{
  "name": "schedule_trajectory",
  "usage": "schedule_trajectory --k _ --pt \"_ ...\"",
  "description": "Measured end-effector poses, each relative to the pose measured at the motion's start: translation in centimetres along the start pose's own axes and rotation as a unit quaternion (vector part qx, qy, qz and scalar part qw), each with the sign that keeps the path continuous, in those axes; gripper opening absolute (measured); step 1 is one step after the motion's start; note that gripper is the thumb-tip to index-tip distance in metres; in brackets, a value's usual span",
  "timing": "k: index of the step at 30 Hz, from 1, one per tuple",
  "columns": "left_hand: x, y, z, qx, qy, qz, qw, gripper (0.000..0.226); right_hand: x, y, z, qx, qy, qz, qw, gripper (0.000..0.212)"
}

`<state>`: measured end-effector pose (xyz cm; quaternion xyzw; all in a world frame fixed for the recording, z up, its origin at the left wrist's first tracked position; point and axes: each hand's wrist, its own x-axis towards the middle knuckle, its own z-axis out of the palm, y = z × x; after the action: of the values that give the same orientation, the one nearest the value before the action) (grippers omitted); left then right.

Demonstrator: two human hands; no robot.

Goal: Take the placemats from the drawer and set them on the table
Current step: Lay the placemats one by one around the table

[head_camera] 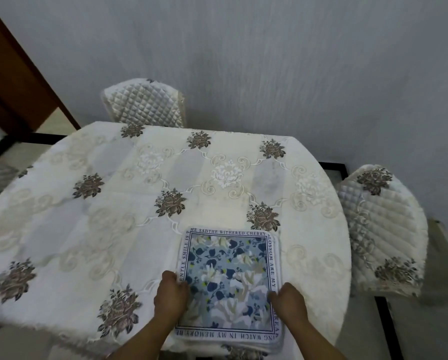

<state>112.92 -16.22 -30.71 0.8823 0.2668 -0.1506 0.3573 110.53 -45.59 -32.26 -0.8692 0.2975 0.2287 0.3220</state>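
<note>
A stack of square placemats (229, 276), blue floral with a white lettered border, lies on the near edge of the round table (114, 193), which is covered by a cream embroidered cloth. My left hand (171, 297) grips the stack's left edge, fingers curled over it. On the opposite edge my right hand (288, 301) holds the stack the same way. The stack's near edge reaches the table's rim. No drawer is in view.
A quilted cream chair (146, 102) stands at the table's far side against the grey wall. Another quilted chair (381, 229) stands to the right. A brown wooden door frame (15, 81) is at the far left.
</note>
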Motion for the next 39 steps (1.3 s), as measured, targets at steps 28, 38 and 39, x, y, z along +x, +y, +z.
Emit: schedule_trajectory --k 28,38,39 --pt "-16.2 21.5 5.2 -0.152 -0.075 0.255 0.952 0.032 -4.1 9.8 -22.9 0.186 0.252 -0.095 0.945 0.019" --pt "-28.3 29.5 18.1 -0.184 -0.045 0.172 0.967 0.028 0.5 24.6 -35.4 0.196 0.213 -0.108 0.951 0.027" --pt "-28.7 30.1 18.6 -0.182 -0.037 0.170 0.968 0.029 1.0 25.0 -36.6 0.193 0.211 -0.113 0.952 0.027"
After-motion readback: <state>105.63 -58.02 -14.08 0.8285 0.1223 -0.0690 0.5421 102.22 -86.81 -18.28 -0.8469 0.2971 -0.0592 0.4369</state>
